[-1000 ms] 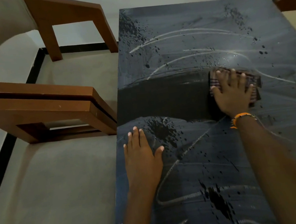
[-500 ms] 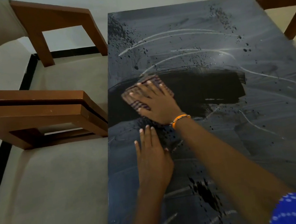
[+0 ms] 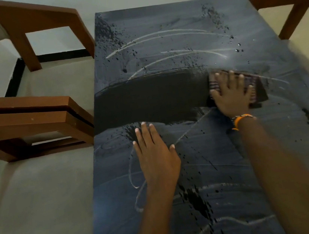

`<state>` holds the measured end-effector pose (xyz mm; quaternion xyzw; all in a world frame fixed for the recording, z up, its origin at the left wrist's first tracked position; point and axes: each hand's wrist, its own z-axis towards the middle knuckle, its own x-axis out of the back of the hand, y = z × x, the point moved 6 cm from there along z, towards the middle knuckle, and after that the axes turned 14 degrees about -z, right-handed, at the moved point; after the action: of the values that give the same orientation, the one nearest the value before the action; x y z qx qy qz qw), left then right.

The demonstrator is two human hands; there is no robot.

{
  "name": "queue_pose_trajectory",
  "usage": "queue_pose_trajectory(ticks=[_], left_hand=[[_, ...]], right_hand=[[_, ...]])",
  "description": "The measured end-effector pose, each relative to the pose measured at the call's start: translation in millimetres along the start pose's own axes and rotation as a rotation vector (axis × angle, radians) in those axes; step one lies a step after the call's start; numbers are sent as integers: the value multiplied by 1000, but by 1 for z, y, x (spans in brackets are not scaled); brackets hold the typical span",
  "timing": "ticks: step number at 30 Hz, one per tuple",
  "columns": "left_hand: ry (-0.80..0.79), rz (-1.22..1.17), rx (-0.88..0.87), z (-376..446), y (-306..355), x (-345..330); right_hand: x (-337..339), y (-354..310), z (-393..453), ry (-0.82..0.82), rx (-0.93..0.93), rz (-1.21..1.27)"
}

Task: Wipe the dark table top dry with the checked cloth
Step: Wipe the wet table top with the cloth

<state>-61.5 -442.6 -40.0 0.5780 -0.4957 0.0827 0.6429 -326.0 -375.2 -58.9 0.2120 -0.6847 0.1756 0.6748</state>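
**Cloth swept back to the right side of the tabletop**

Since half a second earlier, the right hand (image 3: 232, 94) had carried the checked cloth (image 3: 251, 86) from the left part of the dark tabletop (image 3: 157, 28) across to its right side, leaving a wide, darker band running left to right across the middle. The cloth lay flat under the hand, its long axis roughly along that band and tilted slightly down to the right. The fingers (image 3: 223, 80) of that hand were spread and pressed flat on the cloth, not clenched; they covered much of it, and motion blur smeared its checks and edges. The left hand (image 3: 156, 156) stayed palm-down on the tabletop near the left edge, fingers extended together, grasping nothing. An orange wristband (image 3: 241, 120) circled the right wrist. Dark speckles and pale curved streaks marked the surface. Wooden chair arms (image 3: 32, 117) stood at both sides, the right ones cut off by the frame.
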Motion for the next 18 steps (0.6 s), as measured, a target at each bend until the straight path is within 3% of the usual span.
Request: queue_pose_trajectory(ticks=[5, 7, 9, 14, 18], left_hand=[[74, -18, -62, -2, 41, -25], [78, -49, -74, -5, 56, -39], [42, -56, -115, -8, 72, -54], [-184, 28, -250, -8, 116, -108], [-257, 31, -151, -3, 125, -131]], right_hand=[[-7, -100, -36, 68, 470, -29], [-6, -99, -41, 94, 645, -20], [-6, -71, -34, 121, 708, -17], [-8, 65, 6, 146, 405, -55], [-9, 196, 35, 88, 85, -34]])
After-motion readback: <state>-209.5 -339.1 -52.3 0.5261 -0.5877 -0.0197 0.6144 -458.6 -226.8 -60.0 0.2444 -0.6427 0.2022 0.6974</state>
